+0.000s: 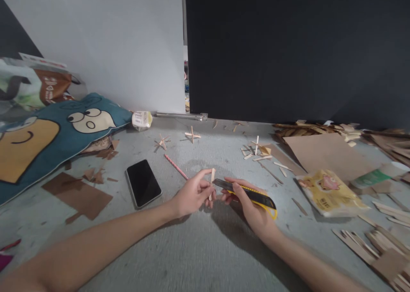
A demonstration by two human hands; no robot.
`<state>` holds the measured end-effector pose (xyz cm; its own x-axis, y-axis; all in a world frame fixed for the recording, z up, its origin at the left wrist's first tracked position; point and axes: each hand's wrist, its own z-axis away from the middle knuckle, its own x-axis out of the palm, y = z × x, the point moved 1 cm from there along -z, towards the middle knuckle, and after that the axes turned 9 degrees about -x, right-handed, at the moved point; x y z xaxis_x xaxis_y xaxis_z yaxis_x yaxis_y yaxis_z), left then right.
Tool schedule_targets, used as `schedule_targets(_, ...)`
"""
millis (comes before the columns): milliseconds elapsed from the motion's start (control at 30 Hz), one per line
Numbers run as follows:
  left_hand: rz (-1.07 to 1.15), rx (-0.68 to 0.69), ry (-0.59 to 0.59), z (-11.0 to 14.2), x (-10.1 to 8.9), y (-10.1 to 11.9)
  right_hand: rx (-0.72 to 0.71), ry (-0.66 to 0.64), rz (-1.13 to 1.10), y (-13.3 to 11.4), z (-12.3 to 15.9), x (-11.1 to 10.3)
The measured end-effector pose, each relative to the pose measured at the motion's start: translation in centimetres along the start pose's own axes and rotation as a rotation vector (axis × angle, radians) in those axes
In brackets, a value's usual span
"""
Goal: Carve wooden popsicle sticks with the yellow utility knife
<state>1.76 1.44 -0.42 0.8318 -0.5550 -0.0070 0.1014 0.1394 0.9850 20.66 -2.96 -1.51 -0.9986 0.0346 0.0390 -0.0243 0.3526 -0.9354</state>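
Observation:
In the middle of the head view my left hand (196, 193) pinches a short wooden craft stick (212, 176), held upright. My right hand (248, 202) is wrapped round a yellow and black utility knife (253, 194). The knife's blade points left, its tip at or very close to the stick; whether it touches I cannot tell. Beyond my hands two small crossed-stick pieces (192, 135) stand on the grey surface. A pink striped straw-like stick (175, 166) lies just behind my left hand.
A black phone (143, 183) lies left of my left hand, near torn cardboard (78, 193) and a blue cartoon cushion (86, 125). To the right are stick offcuts (262, 157), a yellow packet (331, 191), a cardboard sheet (323, 153) and a heap of craft sticks (358, 245).

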Motion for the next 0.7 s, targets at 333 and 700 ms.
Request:
schedule_targets(333, 0.046, 0.027, -0.035, -0.3, -0.3, 0.0, 0.066, -0.024, -0.161, 1.6, -0.2, -0.3)
schedule_targets(700, 0.07, 0.003, -0.056, -0.3, -0.6, 0.1, 0.091, 0.025, -0.254, 1.6, -0.1, 0.3)
